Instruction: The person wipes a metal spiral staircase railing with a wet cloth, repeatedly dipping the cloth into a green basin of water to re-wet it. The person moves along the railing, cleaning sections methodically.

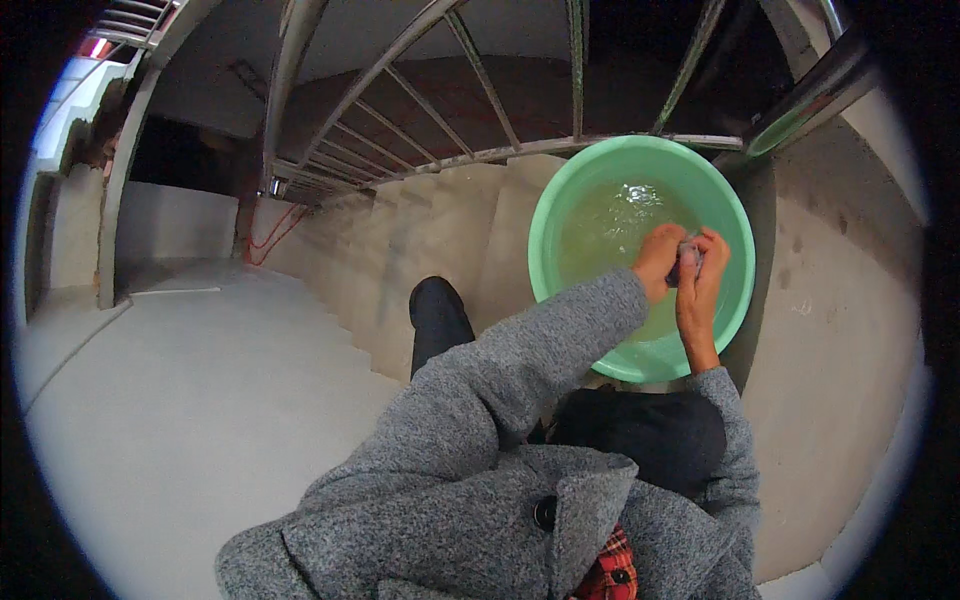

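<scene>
A round light-green plastic basin (541,247) holds cloudy, yellowish water (600,232) with ripples and a bright reflection on its surface. Above the water, at the basin's right side, both hands are pressed around a small dark bundle (673,276). It looks like wet cloth, mostly covered by the fingers. My left hand (658,253) grips it from the left, its fingers partly turned out of sight. On the other side, my right hand (702,279) wraps over it with bent fingers and the thumb along its face.
Concrete stairs (465,217) descend leftward beside a metal railing (487,82) behind the basin. A bare wall (832,300) rises at the right, and a pale wall (202,405) fills the left. My dark shoe (437,304) is on the stairs. A red cord (274,236) hangs farther down.
</scene>
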Demonstrator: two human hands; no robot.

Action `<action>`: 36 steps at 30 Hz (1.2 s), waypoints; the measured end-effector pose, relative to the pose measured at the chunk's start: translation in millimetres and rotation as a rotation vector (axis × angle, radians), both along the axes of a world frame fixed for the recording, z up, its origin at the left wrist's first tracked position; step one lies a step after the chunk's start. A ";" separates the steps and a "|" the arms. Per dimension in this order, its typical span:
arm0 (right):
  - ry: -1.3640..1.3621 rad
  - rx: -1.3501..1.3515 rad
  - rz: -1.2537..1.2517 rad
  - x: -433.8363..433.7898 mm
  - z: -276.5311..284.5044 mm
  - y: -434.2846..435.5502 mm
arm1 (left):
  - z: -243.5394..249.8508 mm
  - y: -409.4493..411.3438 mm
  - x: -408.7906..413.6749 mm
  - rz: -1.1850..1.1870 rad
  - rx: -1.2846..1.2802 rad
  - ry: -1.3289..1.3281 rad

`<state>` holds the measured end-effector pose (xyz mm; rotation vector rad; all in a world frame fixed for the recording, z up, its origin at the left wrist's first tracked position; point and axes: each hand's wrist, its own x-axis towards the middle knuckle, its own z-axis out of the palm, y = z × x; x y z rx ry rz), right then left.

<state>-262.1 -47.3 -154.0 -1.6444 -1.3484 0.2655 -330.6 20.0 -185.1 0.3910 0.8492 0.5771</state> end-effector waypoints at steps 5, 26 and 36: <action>0.357 -0.172 -0.134 7.7 -16.6 7.3 | -0.7 -18.2 21.3 0.203 0.297 0.212; 1.651 -0.304 -0.141 17.3 -63.5 -7.8 | 3.4 -24.2 4.9 -0.207 1.308 0.938; 1.709 -0.303 -0.016 24.1 -49.5 -0.8 | 22.1 -21.3 -14.9 -0.289 1.340 0.873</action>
